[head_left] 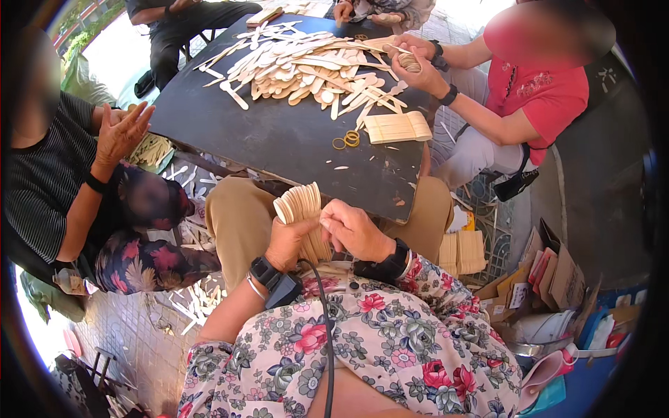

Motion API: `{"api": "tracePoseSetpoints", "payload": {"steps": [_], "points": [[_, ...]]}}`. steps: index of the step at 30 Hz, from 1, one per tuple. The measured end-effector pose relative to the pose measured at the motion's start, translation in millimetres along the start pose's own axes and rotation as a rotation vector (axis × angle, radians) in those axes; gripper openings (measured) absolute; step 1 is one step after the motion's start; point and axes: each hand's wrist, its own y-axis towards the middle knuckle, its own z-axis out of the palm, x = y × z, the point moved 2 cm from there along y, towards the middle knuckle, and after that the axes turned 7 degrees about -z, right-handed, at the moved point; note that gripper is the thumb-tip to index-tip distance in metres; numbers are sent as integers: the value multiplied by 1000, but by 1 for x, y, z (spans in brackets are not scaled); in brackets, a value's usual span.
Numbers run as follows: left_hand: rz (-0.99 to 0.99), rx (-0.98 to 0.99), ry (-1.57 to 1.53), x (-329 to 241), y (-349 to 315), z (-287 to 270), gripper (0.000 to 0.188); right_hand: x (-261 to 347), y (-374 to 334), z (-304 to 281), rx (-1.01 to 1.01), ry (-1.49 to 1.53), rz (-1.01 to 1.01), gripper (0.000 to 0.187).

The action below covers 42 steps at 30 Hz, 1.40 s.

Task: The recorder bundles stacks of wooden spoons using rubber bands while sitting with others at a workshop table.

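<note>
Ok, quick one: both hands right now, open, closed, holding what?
Left hand: closed around a fanned stack of wooden spoons.
Right hand: closed on the same stack from the other side.

A fanned stack of pale wooden spoons (304,212) stands upright, clasped over the lap.

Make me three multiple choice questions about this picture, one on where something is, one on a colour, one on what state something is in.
1. Where does the tied bundle of flat sticks lie?
A. on the dark table
B. on the floor
C. in a box

2. What colour are the rubber bands?
A. blue
B. yellow
C. black

3. How is the stack of wooden spoons held?
A. lying loose
B. left hand alone
C. left hand and right hand together

Answers: 1 A, it rests near the table's right edge. 2 B, yellow rings beside the bundle. 3 C, both hands grip the stack.
</note>
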Motion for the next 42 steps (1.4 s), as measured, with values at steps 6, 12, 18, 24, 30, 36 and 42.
{"api": "tracePoseSetpoints", "payload": {"steps": [6, 12, 18, 24, 30, 36, 42], "points": [[15, 96, -43, -3, -2, -1, 33, -1, -4, -3, 5, 99, 61, 8], [11, 130, -42, -7, -6, 0, 38, -3, -6, -2, -39, 153, 68, 9], [16, 131, 93, -10, -5, 2, 34, -11, -5, -1, -48, 164, 60, 9], [28, 60, 123, 1, 3, -2, 31, -10, 0, 3, -27, 71, 70, 9], [51, -95, 97, 6, 3, -3, 27, -14, 4, 2, 88, 76, 217, 9], [112, -113, 34, 1, 3, -3, 25, -26, 5, 1, 280, 343, 372, 37], [51, -62, 12, 2, 5, -3, 24, -27, 2, -2, 306, 320, 415, 31]]}}
